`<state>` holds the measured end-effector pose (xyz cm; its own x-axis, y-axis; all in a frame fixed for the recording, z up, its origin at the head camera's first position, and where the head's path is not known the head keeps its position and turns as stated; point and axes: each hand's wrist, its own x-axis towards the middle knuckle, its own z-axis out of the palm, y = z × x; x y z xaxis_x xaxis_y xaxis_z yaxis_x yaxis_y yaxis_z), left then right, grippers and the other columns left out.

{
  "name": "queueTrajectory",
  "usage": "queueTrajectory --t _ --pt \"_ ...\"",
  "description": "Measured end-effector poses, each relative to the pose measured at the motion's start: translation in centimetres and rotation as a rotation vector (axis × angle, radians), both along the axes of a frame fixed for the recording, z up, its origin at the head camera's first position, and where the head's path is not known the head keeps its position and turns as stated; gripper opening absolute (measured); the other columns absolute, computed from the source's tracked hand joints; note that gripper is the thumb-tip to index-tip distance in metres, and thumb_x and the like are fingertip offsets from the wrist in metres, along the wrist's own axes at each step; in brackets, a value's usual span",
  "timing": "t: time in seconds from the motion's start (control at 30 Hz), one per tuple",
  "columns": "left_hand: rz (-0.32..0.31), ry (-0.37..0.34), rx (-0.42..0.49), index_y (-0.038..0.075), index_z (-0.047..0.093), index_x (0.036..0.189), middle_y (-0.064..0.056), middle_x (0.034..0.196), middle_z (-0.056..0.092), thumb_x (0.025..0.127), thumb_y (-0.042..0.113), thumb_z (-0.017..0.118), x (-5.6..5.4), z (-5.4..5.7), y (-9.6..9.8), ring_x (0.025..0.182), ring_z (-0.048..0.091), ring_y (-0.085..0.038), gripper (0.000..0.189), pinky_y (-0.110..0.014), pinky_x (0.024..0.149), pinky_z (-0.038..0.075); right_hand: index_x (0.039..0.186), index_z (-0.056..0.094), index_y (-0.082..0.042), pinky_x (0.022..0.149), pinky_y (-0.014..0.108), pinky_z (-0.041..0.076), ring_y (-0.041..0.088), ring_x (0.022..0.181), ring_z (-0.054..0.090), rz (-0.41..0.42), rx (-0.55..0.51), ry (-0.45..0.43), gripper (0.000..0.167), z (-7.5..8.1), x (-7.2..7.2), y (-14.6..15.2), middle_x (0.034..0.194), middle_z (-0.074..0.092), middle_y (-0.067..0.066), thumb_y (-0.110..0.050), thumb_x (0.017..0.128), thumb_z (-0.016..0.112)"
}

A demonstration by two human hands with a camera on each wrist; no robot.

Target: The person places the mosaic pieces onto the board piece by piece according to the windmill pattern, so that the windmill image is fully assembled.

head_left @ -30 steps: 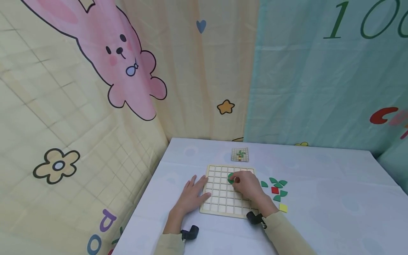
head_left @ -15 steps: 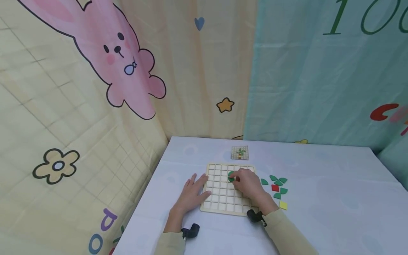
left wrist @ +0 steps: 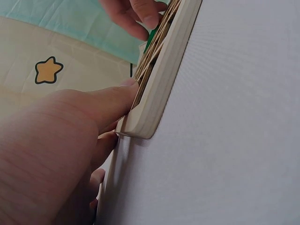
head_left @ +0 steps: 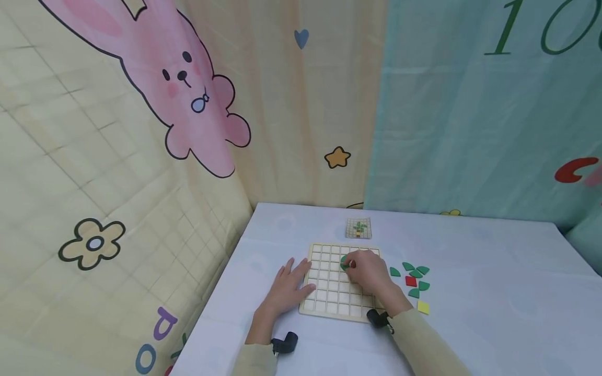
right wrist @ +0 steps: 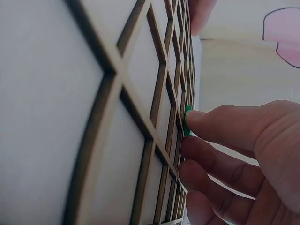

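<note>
A pale wooden grid board (head_left: 324, 297) lies on the white table. My left hand (head_left: 285, 292) rests at its left edge with fingers spread; in the left wrist view the thumb (left wrist: 112, 101) touches the frame near a corner. Over the upper middle cells, my right hand (head_left: 369, 271) pinches a small green tile (right wrist: 188, 120) between thumb and fingers, low at the grid. Green also shows beside the fingertips in the head view, partly covered by them. Whether the tile sits fully in its cell cannot be seen.
Right of the board lie several green quarter-round tiles (head_left: 408, 266), a red square tile (head_left: 411, 281) and a yellow square tile (head_left: 423, 307). A small pattern card (head_left: 358, 228) with a printed plant-like picture lies behind the board. Printed curtains hang behind the table.
The head view shifts slightly. Both hands stay at nearly the same places on the board, and the right fingers move only a little over the green tile.
</note>
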<state>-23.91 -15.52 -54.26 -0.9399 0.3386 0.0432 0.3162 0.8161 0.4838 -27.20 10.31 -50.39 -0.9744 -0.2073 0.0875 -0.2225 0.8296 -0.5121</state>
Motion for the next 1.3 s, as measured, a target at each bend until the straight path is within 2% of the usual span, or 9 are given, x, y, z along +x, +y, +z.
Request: queueTrajectory --t 0.23,0.43,0.63,0.93,1.13,1.3 --pt "0.012 -0.001 0.004 0.02 0.035 0.159 0.003 0.164 0.028 0.1 0.053 0.053 -0.2 0.0 0.0 0.154 0.006 -0.028 0.07 -0.05 0.123 0.007 0.085 0.074 -0.021 0.054 0.031 0.044 0.015 0.065 0.054 -0.044 0.014 -0.021 0.006 0.2 -0.6 -0.4 0.072 0.06 -0.006 -0.017 0.086 0.079" --pt "0.014 -0.003 0.006 0.021 0.034 0.159 0.004 0.164 0.028 0.1 0.053 0.053 -0.2 -0.2 0.1 0.154 0.006 -0.028 0.069 -0.05 0.123 0.007 0.082 0.073 -0.021 0.054 0.031 0.044 0.015 0.065 0.054 -0.052 0.031 -0.017 0.009 0.3 -0.4 -0.4 0.073 0.06 -0.006 -0.019 0.085 0.081" --pt "0.012 -0.008 0.016 0.02 0.035 0.159 0.004 0.164 0.028 0.1 0.052 0.053 0.0 -0.2 0.1 0.154 0.006 -0.028 0.07 -0.05 0.123 0.006 0.09 0.076 -0.018 0.056 0.031 0.046 0.015 0.068 0.055 -0.067 -0.001 -0.027 0.004 0.7 0.2 0.1 0.077 0.062 -0.005 -0.017 0.087 0.078" --pt "0.001 0.002 0.009 0.02 0.035 0.158 0.003 0.164 0.028 0.1 0.051 0.053 0.0 0.2 0.0 0.154 0.007 -0.028 0.069 -0.051 0.123 0.006 0.104 0.076 -0.017 0.058 0.031 0.047 0.019 0.072 0.055 -0.129 -0.046 -0.025 0.015 1.6 0.9 1.8 0.081 0.063 -0.002 -0.018 0.089 0.076" --pt "0.0 0.002 0.011 0.019 0.035 0.158 0.003 0.164 0.029 0.1 0.051 0.054 0.0 0.3 0.0 0.154 0.007 -0.029 0.069 -0.051 0.123 0.007 0.107 0.076 -0.013 0.065 0.035 0.053 0.02 0.079 0.059 -0.13 -0.054 0.016 0.019 1.8 1.5 3.5 0.087 0.066 -0.001 -0.016 0.089 0.076" --pt "0.005 0.0 0.012 0.02 0.035 0.158 0.003 0.164 0.028 0.1 0.051 0.054 0.1 0.3 0.1 0.154 0.007 -0.029 0.068 -0.051 0.123 0.007 0.11 0.075 -0.011 0.068 0.038 0.055 0.021 0.083 0.062 -0.125 -0.059 0.027 0.022 1.9 1.7 5.2 0.091 0.068 0.001 -0.015 0.088 0.077"
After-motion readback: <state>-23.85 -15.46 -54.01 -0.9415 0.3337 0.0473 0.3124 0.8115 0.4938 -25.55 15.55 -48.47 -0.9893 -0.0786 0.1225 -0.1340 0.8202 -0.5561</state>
